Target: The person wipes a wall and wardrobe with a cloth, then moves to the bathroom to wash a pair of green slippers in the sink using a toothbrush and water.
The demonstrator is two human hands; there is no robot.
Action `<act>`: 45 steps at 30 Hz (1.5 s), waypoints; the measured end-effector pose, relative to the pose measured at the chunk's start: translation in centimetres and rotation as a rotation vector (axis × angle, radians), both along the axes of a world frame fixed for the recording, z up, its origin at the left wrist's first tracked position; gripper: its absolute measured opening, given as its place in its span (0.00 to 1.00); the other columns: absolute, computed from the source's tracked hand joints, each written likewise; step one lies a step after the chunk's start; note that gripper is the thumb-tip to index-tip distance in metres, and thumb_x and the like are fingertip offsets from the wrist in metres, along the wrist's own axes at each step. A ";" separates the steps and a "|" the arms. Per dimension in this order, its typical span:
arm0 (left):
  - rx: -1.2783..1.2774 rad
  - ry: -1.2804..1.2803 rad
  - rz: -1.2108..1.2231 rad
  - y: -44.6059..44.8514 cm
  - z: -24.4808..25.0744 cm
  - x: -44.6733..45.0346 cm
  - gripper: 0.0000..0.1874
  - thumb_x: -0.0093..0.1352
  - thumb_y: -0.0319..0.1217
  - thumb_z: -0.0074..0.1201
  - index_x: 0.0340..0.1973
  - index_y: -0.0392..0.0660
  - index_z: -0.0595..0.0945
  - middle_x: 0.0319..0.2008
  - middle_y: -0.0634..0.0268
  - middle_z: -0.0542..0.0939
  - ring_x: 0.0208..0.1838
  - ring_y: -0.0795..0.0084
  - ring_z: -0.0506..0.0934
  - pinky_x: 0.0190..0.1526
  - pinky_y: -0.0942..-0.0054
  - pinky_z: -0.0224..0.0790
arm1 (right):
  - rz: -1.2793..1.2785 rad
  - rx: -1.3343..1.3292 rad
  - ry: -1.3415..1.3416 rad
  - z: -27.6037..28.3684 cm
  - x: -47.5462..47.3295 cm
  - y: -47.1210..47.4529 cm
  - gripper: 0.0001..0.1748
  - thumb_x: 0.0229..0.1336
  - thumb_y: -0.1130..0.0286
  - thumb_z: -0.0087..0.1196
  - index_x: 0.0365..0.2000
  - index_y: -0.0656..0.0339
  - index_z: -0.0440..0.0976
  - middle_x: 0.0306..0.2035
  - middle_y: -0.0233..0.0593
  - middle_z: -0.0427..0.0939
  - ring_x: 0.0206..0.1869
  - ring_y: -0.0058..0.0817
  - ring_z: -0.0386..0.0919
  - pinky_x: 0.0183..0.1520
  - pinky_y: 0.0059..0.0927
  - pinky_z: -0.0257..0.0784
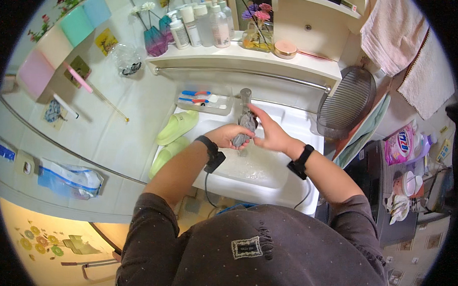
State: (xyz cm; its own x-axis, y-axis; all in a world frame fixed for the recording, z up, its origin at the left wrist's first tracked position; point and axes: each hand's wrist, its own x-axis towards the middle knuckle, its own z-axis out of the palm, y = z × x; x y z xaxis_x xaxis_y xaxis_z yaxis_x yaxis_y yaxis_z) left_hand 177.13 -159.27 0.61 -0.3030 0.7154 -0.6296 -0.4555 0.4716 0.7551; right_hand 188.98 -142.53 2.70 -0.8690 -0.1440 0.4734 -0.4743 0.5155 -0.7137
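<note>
My left hand [231, 135] grips a wet, bunched grey cloth [246, 124] over the white washbasin [220, 173]. Beside the cloth's right side is my right hand [269, 131], its fingers spread and pointing up towards the faucet; whether it touches the cloth is hard to tell. The metal faucet [246, 94] rises just beyond the cloth, and water splashes in the basin below my hands. Both wrists wear black straps with small boxes and cables. Part of the cloth is hidden by my left fingers.
Light green slippers [178, 127] rest on the basin's left edge, near a clear plastic tray [224, 109] with toothbrush-like items. A towel bar [239, 72] runs under a shelf [202, 53] of bottles. At right are a grey ribbed basin [347, 103] and a detergent bag [399, 144].
</note>
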 end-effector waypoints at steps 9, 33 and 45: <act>-0.100 0.106 -0.352 0.5 6.8 2.2 0.09 0.62 0.36 0.63 0.33 0.49 0.79 0.23 0.71 0.74 0.20 0.82 0.69 0.15 0.84 0.50 | 0.109 0.627 0.328 2.2 -0.7 0.2 0.42 0.47 0.66 0.62 0.65 0.45 0.58 0.45 0.44 0.71 0.40 0.43 0.77 0.36 0.37 0.77; 0.029 2.026 -0.711 1.5 4.3 -1.4 0.09 0.58 0.37 0.58 0.31 0.47 0.81 0.23 0.58 0.82 0.29 0.56 0.82 0.29 0.58 0.75 | -0.164 -0.367 -0.897 -0.4 -2.8 -2.5 0.08 0.43 0.70 0.59 0.17 0.63 0.74 0.13 0.37 0.70 0.16 0.25 0.67 0.18 0.30 0.60; -0.090 1.826 -0.050 -3.4 3.8 -6.4 0.10 0.62 0.30 0.53 0.39 0.42 0.76 0.30 0.52 0.82 0.35 0.47 0.80 0.35 0.53 0.72 | 0.628 -1.561 -1.088 -2.7 -2.7 -2.4 0.08 0.61 0.66 0.49 0.27 0.54 0.65 0.15 0.19 0.55 0.13 0.10 0.48 0.16 0.17 0.46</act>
